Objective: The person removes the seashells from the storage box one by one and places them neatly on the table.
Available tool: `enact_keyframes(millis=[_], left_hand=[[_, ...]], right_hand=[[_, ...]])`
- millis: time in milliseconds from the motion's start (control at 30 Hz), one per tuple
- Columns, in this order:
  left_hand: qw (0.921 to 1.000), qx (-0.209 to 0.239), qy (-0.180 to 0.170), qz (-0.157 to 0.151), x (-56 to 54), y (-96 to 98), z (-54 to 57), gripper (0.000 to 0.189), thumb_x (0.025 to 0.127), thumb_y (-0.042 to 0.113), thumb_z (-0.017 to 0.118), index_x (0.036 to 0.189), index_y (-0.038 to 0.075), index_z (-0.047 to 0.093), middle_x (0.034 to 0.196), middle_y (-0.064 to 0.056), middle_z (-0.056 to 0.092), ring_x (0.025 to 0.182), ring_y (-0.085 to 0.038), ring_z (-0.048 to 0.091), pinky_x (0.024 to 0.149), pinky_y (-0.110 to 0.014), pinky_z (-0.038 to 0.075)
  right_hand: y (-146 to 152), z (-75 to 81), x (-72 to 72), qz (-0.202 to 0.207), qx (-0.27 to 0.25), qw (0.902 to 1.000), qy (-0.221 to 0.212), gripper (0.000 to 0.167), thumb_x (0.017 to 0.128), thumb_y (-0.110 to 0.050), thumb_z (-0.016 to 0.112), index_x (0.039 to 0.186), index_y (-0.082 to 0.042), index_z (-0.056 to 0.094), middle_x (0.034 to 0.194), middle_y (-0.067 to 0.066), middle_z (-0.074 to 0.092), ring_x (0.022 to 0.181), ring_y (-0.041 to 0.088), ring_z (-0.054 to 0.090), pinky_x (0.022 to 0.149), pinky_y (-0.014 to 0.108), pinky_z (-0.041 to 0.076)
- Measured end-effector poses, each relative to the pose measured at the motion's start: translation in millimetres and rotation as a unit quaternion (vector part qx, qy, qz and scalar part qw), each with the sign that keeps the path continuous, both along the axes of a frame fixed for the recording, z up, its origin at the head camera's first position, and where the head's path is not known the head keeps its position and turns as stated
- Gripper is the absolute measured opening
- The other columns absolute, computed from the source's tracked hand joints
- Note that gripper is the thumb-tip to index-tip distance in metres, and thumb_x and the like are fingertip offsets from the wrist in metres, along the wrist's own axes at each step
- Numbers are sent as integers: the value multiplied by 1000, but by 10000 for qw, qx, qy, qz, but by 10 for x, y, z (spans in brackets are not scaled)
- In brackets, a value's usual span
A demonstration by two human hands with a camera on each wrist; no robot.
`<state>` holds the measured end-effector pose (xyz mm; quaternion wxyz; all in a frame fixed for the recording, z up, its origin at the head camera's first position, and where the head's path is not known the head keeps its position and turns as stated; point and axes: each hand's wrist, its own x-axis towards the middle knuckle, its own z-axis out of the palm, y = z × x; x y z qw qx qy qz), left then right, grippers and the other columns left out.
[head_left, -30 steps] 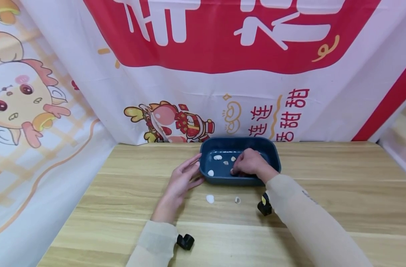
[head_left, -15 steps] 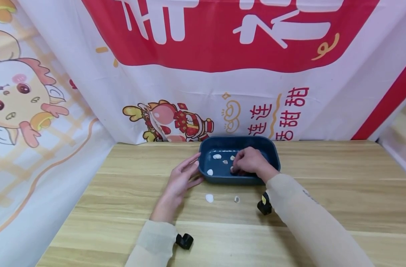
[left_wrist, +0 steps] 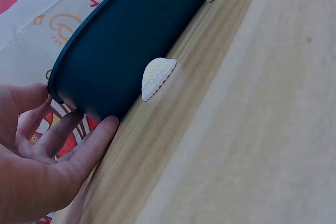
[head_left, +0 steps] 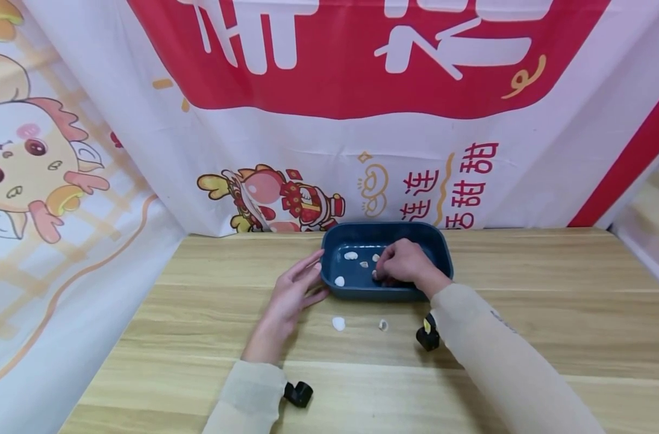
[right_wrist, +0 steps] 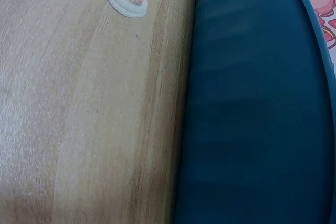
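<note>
A dark blue rectangular basin (head_left: 386, 293) stands at the back of the wooden table, with several small seashells inside. My right hand (head_left: 408, 263) reaches down into it, fingers bent, and pinches a small seashell (head_left: 374, 275) near the front wall. The right wrist view shows the basin's outer wall (right_wrist: 252, 98) but not the hand. At the basin's left end, my left hand (head_left: 291, 293) touches the wall with extended fingertips. In the left wrist view, its fingers (left_wrist: 94, 145) lie against the wall and underside edge.
On the table in front of the basin lie a white seashell (head_left: 338, 323) and a smaller curled shell (head_left: 383, 325). A printed cloth (head_left: 286, 138) hangs directly behind the basin, and another (head_left: 42, 181) hangs on the left.
Both hands keep nearly the same places and the shells lie as before. The whole head view has shifted very slightly.
</note>
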<state>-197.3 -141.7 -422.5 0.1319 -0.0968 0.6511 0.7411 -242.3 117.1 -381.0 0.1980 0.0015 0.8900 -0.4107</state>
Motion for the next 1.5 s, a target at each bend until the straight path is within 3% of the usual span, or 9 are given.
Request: enact_keyframes(millis=[233,433,633,1133,1333,1500], left_hand=[[10000,50,-52,-14,-1,4,-8,35,110,32,63,143,40,67,162,1,58,144,-29,61,111,-50,60],[9999,62,-113,12,-3,11,-6,35,110,31,63,143,40,67,161,1,58,145,-29,61,113,-51,59],[9998,102,-150,-16,2,2,-28,36,109,31,64,144,41,67,161,1,58,145,-29,60,114,-52,58],[9999,117,-71,27,13,9,-37,36,109,31,63,144,41,67,160,0,59,144,-29,61,114,-51,58],[9999,93,-54,24,1,12,-32,36,109,32,64,143,41,67,160,1,60,143,-28,62,113,-48,59],[10000,10,19,42,-2,16,-8,35,109,33,63,143,41,68,160,1,59,143,-28,62,112,-49,59]], right_hand=[[1,23,-3,-130,-29,9997,228,8,102,-16,75,102,-9,77,106,11,78,83,20,75,90,34,65],[21,87,54,-284,-431,9975,492,12,100,-20,79,103,-8,76,102,11,78,80,20,74,78,29,67],[46,135,156,-349,-835,9947,485,16,99,-21,80,104,-7,76,100,10,79,79,18,74,75,29,67],[179,284,499,-376,-1303,9889,606,25,97,-31,83,110,-10,76,100,8,80,84,20,75,78,26,64],[227,287,646,-256,-1493,9862,665,26,96,-31,83,108,-10,76,98,9,80,83,21,74,77,28,64],[261,253,777,-401,-1832,9809,525,27,96,-30,84,109,-7,75,102,16,81,80,22,74,75,28,65]])
